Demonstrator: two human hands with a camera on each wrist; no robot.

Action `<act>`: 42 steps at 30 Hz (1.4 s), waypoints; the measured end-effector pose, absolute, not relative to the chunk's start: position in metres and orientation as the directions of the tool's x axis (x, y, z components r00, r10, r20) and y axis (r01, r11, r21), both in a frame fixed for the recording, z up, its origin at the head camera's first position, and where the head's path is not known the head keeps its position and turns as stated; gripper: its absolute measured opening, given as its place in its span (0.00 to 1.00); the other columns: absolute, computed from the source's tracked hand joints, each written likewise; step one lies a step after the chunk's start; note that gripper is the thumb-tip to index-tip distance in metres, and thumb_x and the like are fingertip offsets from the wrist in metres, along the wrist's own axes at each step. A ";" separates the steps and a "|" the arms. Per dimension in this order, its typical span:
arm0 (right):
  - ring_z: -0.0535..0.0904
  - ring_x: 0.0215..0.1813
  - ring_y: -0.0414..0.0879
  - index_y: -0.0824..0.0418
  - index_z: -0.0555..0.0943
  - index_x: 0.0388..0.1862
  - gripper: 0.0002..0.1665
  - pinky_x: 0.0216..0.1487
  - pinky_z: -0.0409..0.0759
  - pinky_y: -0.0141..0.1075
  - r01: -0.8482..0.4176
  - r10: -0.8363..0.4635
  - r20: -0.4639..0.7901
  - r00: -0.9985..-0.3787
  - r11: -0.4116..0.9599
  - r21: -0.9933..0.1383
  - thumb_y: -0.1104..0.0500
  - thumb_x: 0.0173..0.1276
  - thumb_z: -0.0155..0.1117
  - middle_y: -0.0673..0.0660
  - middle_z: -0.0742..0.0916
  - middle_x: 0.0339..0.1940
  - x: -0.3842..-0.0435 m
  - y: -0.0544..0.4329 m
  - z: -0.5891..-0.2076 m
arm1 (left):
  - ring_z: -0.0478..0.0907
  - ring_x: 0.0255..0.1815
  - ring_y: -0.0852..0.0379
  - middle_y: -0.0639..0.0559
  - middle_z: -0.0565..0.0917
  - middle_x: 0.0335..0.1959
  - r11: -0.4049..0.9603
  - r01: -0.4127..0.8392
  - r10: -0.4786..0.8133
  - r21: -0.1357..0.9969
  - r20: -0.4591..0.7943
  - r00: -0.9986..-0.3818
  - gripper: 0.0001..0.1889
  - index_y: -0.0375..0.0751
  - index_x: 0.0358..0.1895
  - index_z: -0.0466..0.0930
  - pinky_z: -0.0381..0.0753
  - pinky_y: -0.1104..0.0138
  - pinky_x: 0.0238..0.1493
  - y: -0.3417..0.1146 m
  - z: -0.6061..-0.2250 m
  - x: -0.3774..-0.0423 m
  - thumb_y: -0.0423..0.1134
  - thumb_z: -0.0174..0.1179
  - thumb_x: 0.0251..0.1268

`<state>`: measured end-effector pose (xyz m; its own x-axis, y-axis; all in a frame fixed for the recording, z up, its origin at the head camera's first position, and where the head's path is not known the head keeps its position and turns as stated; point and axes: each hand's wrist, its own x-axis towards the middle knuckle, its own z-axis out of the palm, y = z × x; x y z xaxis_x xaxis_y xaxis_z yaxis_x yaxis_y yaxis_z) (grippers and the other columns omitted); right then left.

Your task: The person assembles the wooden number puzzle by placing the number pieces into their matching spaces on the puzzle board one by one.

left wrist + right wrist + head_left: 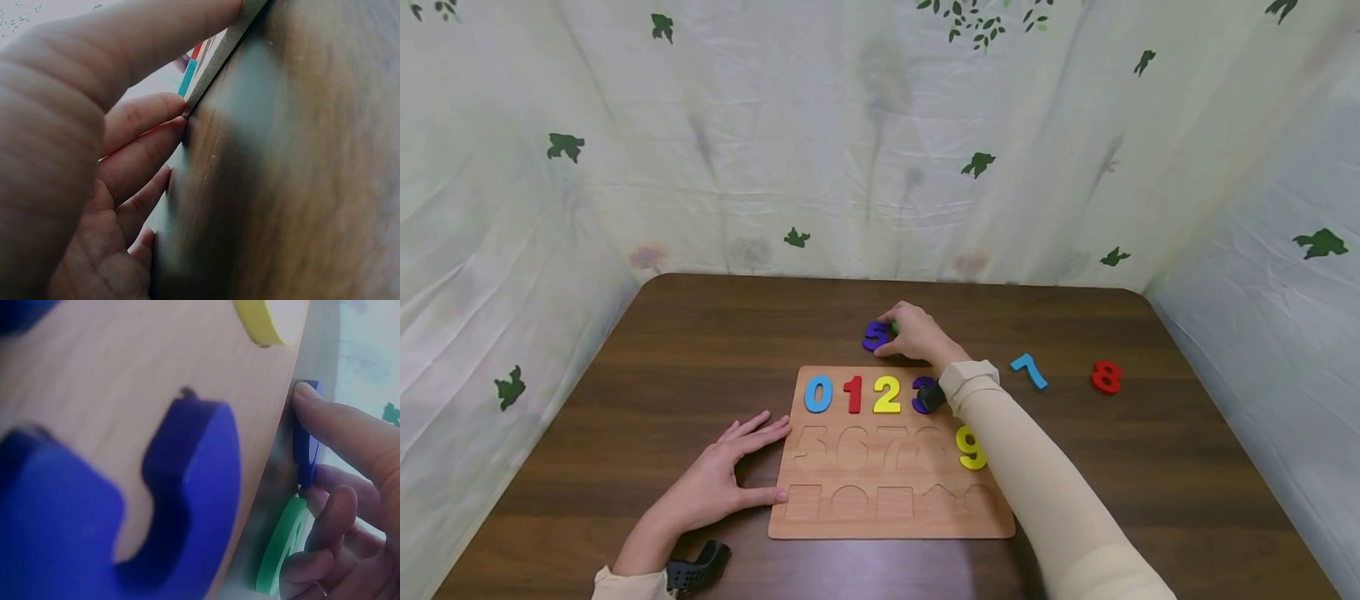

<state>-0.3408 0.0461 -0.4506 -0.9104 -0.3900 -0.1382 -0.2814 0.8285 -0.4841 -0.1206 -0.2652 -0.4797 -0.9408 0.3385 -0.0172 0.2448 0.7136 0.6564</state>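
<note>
A wooden number puzzle board (850, 523) lies on the table. Along its left edge, my left hand (718, 479) rests with fingers spread and fairly straight, thumb and fingertips touching the edge. Beyond the board's far edge, my right hand (920, 335) pinches the purple number 5 (874, 336) between thumb and fingers, at table level. A green number piece (281, 550) lies beside the 5, partly covered by the right hand. In the board's top row sit a blue 0 (817, 394), red 1 (853, 394), yellow 2 (887, 395) and purple 3 (919, 395), the last partly hidden.
A yellow 9 (970, 448) lies on the board's right side, partly behind the right sleeve (1045, 467). Farther right on the brown table (1150, 467) are a blue 7 (1030, 372) and a red 8 (1106, 377). White curtains (880, 167) surround the table's back and sides.
</note>
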 end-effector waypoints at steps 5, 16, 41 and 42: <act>0.79 0.72 0.55 0.59 0.83 0.71 0.38 0.79 0.77 0.49 -0.292 -0.390 -0.133 -0.911 0.840 -0.458 0.46 0.66 0.82 0.60 0.82 0.69 -0.340 0.046 -0.449 | 0.58 0.87 0.34 0.50 0.75 0.81 0.702 0.259 0.347 0.664 -0.002 -0.938 0.47 0.56 0.78 0.76 0.49 0.28 0.83 -0.265 -0.480 -0.120 0.61 0.82 0.51; 0.79 0.68 0.53 0.58 0.83 0.70 0.39 0.75 0.81 0.50 -0.287 -0.376 -0.131 -0.917 0.853 -0.436 0.41 0.66 0.81 0.59 0.81 0.68 -0.338 0.051 -0.445 | 0.58 0.87 0.33 0.50 0.74 0.81 0.694 0.259 0.347 0.672 0.003 -0.938 0.47 0.57 0.78 0.76 0.49 0.26 0.82 -0.264 -0.481 -0.120 0.61 0.82 0.52; 0.80 0.68 0.53 0.58 0.84 0.69 0.38 0.76 0.79 0.53 -0.453 -0.550 -0.070 -0.832 0.747 -0.486 0.42 0.65 0.82 0.57 0.84 0.66 -0.296 0.038 -0.411 | 0.60 0.86 0.34 0.49 0.75 0.80 0.711 0.269 0.348 0.650 0.008 -0.938 0.47 0.55 0.77 0.77 0.50 0.27 0.82 -0.264 -0.482 -0.120 0.63 0.81 0.51; 0.81 0.68 0.54 0.59 0.84 0.68 0.38 0.75 0.80 0.52 -0.461 -0.559 -0.070 -0.826 0.741 -0.488 0.42 0.65 0.82 0.58 0.84 0.66 -0.293 0.037 -0.410 | 0.60 0.86 0.34 0.49 0.76 0.80 0.711 0.271 0.349 0.649 0.009 -0.937 0.47 0.55 0.77 0.77 0.50 0.27 0.82 -0.264 -0.482 -0.120 0.63 0.81 0.51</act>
<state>-0.2927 0.0366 -0.4102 -0.8261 -0.5592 -0.0700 -0.4605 0.7414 -0.4881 -0.1205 -0.2637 -0.4818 -0.9372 0.3488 0.0087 0.2706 0.7109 0.6492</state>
